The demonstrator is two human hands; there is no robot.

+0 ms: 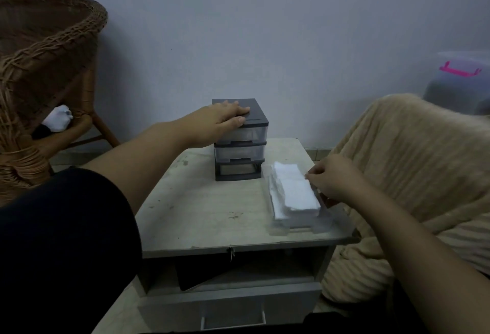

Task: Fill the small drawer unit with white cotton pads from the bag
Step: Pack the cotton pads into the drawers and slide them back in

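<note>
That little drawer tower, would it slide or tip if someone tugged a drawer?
Probably light: the drawer unit looks like thin plastic and its clear drawers look empty. Taller than wide, it may well tip or skid on the table. The left hand lying flat on its top likely steadies it.

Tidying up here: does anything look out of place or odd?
The small grey drawer unit looks incomplete: its bottom slot appears empty, with no clear drawer like the two above. Nothing looks spilled.
</note>
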